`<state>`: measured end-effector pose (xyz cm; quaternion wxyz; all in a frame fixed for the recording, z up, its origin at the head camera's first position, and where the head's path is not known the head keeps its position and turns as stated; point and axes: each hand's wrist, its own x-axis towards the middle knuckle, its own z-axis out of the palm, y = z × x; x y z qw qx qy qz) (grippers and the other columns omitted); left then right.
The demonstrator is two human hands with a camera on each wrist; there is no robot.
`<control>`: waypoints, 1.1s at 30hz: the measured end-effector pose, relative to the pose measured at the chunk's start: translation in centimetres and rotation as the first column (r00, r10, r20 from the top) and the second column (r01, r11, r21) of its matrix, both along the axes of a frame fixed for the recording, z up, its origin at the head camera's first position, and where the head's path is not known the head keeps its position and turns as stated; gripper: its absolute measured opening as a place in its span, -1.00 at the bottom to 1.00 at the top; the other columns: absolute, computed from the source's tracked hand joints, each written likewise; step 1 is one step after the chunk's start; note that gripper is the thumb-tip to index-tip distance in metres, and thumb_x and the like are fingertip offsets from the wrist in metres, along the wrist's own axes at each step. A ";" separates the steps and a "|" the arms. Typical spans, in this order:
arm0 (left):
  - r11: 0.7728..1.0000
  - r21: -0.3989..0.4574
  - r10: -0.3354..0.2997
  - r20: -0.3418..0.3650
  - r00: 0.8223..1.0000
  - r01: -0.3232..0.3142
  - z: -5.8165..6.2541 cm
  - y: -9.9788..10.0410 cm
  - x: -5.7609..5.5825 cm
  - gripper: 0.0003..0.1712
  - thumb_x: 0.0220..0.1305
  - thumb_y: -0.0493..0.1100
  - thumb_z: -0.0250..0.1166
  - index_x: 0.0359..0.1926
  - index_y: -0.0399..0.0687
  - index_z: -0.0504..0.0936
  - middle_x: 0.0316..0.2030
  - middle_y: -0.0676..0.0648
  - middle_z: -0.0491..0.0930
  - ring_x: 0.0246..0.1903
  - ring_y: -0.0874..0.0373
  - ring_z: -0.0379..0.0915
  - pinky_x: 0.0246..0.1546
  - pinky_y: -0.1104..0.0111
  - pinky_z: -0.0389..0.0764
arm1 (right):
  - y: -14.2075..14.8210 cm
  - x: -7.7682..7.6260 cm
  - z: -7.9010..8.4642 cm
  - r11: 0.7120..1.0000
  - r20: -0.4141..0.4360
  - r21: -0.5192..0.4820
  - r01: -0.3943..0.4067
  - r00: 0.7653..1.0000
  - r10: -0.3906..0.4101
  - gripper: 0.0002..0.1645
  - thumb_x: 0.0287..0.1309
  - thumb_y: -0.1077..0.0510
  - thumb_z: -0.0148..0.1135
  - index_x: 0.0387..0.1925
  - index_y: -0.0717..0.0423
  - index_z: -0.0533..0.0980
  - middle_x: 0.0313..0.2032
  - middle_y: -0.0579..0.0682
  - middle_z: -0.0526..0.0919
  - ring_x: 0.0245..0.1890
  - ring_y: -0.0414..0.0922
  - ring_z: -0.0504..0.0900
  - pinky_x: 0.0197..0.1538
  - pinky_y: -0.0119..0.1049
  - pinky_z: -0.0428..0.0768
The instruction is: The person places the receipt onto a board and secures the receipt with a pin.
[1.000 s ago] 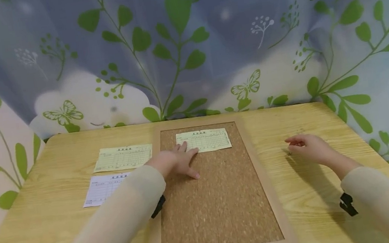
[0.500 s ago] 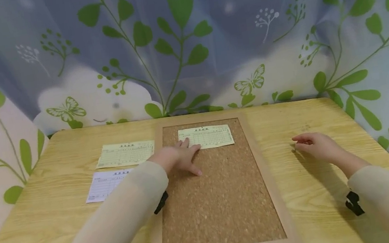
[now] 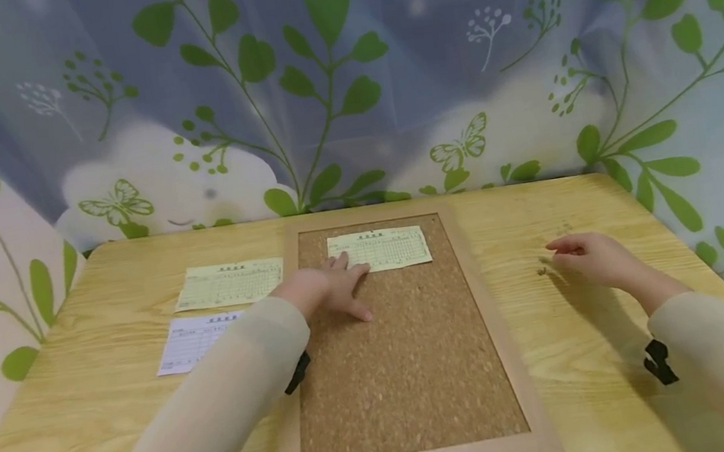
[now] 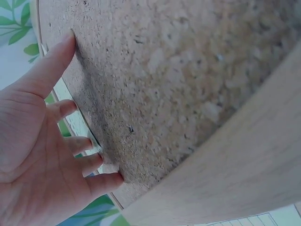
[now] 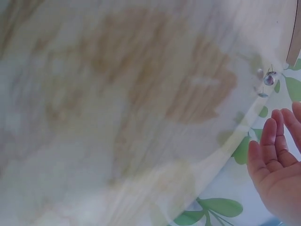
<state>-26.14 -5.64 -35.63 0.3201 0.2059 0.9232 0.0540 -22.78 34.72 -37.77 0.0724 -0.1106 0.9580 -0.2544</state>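
- Head view: left hand (image 3: 336,291) spread, some fingertips on the yellow slip (image 3: 386,249), at the top of the corkboard (image 3: 404,374).
- Right hand (image 3: 596,261): fingers loosely bent, thumb apart, above the table (image 3: 571,382), near clear pins (image 5: 269,79).
- Second yellow slip (image 3: 231,284), white slip (image 3: 187,346): left of corkboard.
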 end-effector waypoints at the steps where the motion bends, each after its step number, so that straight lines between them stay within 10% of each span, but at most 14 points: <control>1: 1.000 0.000 -0.001 -0.006 1.000 0.001 0.2 -0.1 0.0 0.01 0.17 0.26 0.20 0.47 0.16 -0.15 0.44 -0.18 -0.41 0.40 -0.10 -0.48 0.28 -0.10 -0.16 | 0.0 -0.1 0.1 1.000 -0.005 0.004 -0.002 1.000 0.002 -0.54 0.33 0.17 0.03 0.11 0.46 0.39 -0.03 0.43 0.49 -0.03 0.31 0.46 -0.04 0.12 0.44; 33: 1.000 0.007 0.013 -0.010 1.000 -0.013 0.3 -0.2 0.1 0.01 0.15 0.27 0.21 0.47 0.17 -0.12 0.44 -0.16 -0.40 0.40 -0.08 -0.47 0.29 -0.09 -0.15 | 0.9 -2.2 -0.5 0.993 0.050 0.068 -0.096 0.994 0.093 -0.57 0.26 0.23 0.11 0.07 0.47 0.42 -0.13 0.34 0.57 -0.07 0.27 0.50 -0.04 0.11 0.44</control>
